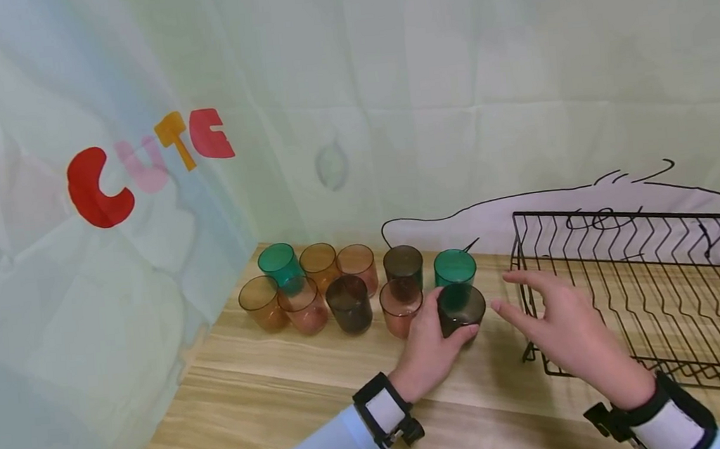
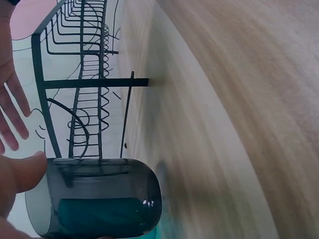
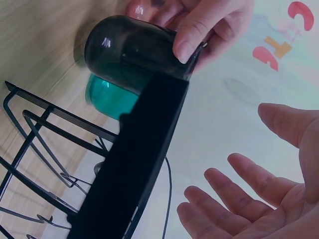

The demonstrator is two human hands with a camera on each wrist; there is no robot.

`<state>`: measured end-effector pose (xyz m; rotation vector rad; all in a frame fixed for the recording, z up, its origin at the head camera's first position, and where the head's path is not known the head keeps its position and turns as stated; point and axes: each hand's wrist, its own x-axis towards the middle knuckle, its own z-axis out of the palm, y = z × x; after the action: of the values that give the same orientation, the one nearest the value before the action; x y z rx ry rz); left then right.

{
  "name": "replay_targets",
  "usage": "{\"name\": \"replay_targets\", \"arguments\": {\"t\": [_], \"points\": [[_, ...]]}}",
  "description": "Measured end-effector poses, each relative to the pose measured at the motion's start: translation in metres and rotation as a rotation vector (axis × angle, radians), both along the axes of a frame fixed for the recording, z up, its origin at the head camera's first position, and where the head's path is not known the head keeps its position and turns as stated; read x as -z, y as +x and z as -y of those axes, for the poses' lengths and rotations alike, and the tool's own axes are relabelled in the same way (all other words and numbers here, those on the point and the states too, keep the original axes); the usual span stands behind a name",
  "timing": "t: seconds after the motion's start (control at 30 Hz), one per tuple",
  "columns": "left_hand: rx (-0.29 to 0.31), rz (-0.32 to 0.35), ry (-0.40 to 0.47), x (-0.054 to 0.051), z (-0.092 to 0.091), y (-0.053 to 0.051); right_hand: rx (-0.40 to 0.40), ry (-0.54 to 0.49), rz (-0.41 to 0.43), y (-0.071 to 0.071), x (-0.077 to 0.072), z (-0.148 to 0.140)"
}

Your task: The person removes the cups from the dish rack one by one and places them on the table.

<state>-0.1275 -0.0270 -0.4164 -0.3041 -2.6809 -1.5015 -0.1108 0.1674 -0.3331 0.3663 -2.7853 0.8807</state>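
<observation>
My left hand holds a dark grey see-through cup by its side, thumb at the front near the rim. In the left wrist view the same grey cup shows the thumb at its rim. Just behind it stands a green cup, and a pink cup is close by on the left. My right hand hovers by the left end of the rack with fingers spread, holding nothing. The right wrist view shows those fingers apart from the grey cup.
A black wire dish rack stands on the right side of the wooden table. Several coloured cups stand in two rows at the left, near the fabric backdrop. Letters are on the left wall.
</observation>
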Motion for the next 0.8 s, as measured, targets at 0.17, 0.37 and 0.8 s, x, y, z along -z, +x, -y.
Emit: {"name": "replay_targets", "arguments": {"t": [0.17, 0.37, 0.8], "points": [[-0.005, 0.027, -0.016, 0.003, 0.001, 0.000, -0.003, -0.006, -0.001, 0.000, 0.001, -0.001], [-0.007, 0.040, -0.047, 0.005, 0.000, -0.001, 0.014, 0.002, 0.003, 0.002, -0.001, -0.002], [0.013, -0.180, -0.052, -0.056, 0.027, 0.003, 0.105, -0.003, -0.063, 0.009, -0.040, -0.031]]}}
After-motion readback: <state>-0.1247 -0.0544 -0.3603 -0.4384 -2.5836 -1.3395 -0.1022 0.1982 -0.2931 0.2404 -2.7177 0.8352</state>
